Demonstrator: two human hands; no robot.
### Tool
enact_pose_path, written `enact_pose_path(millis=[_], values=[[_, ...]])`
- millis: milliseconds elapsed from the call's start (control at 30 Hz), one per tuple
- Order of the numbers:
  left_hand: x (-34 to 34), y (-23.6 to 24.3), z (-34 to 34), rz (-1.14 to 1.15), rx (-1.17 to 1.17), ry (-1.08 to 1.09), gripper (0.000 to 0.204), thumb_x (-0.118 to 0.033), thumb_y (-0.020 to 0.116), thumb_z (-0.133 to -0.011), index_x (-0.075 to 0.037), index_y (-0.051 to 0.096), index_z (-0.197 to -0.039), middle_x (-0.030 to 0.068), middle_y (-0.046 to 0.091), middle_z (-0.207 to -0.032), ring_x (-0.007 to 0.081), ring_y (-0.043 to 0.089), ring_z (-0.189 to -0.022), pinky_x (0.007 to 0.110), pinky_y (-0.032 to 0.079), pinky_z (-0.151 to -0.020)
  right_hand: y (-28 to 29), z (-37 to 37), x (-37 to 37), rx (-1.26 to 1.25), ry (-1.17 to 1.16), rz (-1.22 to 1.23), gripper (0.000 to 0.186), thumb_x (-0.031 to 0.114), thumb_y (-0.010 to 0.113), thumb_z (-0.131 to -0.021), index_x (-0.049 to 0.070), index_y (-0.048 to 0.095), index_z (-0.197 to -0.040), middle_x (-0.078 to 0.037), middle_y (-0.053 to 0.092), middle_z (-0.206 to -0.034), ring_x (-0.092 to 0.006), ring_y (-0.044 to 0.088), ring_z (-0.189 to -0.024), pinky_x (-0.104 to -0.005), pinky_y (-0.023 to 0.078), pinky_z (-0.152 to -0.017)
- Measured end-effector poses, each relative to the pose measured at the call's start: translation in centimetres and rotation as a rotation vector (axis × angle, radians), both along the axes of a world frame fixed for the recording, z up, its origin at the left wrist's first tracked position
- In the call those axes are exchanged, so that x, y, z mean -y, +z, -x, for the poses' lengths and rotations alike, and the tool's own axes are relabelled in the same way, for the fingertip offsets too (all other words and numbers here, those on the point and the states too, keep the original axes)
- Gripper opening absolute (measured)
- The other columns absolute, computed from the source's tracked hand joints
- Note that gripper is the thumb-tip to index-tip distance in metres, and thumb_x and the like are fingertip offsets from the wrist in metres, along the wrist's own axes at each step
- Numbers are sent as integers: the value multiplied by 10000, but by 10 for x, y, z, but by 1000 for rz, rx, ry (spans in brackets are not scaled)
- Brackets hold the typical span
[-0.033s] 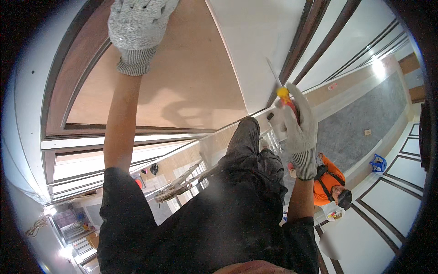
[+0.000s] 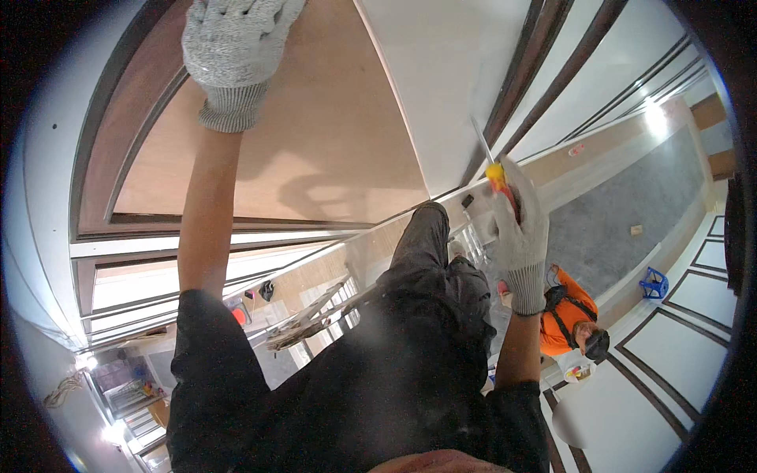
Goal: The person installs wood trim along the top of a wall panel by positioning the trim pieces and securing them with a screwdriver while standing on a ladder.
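My left hand (image 2: 233, 51), in a grey knitted glove, reaches up to the light-brown wooden panel (image 2: 339, 102) in its dark frame at the upper left. It appears to lie flat there; the top of the picture cuts off its fingertips. To the right my right hand (image 2: 522, 217), gloved too, is closed round a screwdriver (image 2: 497, 177) with a red and yellow handle. The thin metal shaft points up and away, in front of the white wall beside dark trim; whether its tip touches anything I cannot tell.
A person in an orange top (image 2: 569, 319) is below at the right, by a white bucket (image 2: 574, 369). Farther right stands a blue plastic stool (image 2: 653, 284). What looks like a wooden ladder (image 2: 315, 319) is under my left side. Grey covering (image 2: 631, 197) lies on the floor.
My right hand has shifted slightly down and to the right with the screwdriver. The left hand has barely moved.
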State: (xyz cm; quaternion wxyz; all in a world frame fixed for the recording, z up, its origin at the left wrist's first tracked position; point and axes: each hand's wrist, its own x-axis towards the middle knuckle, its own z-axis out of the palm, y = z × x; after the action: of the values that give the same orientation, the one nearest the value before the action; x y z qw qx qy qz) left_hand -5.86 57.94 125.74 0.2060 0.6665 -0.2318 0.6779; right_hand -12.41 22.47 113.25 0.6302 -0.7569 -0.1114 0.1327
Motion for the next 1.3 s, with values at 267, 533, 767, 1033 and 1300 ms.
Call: enact_pose_path(millis=[267, 533, 767, 1033, 1300], values=[[6, 28, 47, -738, -87, 975, 250, -146, 766, -827, -110, 764, -1075, 68, 722, -1230, 280, 620, -1261, 479, 424, -1110, -157, 43, 74, -192, -52, 379, 375, 137, 547, -986, 24, 601, -1340, -55, 632, -896, -99, 534, -620, -283, 467, -576], [3, 27, 53, -797, -112, 1082, 228, -107, 739, -857, -72, 750, -1082, 103, 718, -1232, 313, 615, -1268, 472, 424, -1110, -277, 82, 125, -270, -28, 424, 396, 181, 590, -979, 38, 586, -1349, -194, 679, -1065, -276, 654, -899, -393, 522, -844], [9, 21, 53, -722, -122, 1050, 227, -109, 754, -847, -45, 746, -1064, 113, 714, -1237, 320, 612, -1267, 450, 436, -1097, -333, 69, 146, -337, -22, 397, 400, 166, 576, -991, 47, 577, -1373, -159, 676, -1149, -245, 642, -943, -367, 506, -825], [9, 25, 29, -748, -81, 1026, 301, -183, 778, -835, -50, 740, -1102, 125, 690, -1268, 328, 597, -1262, 456, 442, -1079, -362, 61, 159, -194, -114, 407, 434, 175, 604, -991, 24, 562, -1396, -156, 671, -1199, -224, 654, -978, -344, 522, -848], [-102, 23, 73, -815, -362, 1017, 366, -385, 719, -922, -209, 730, -1242, 5, 703, -1297, 234, 656, -1185, 436, 442, -1052, -376, 65, 175, -360, -121, 422, 452, 190, 627, -986, 54, 562, -1413, -125, 691, -1174, -155, 668, -842, -299, 556, -697]])
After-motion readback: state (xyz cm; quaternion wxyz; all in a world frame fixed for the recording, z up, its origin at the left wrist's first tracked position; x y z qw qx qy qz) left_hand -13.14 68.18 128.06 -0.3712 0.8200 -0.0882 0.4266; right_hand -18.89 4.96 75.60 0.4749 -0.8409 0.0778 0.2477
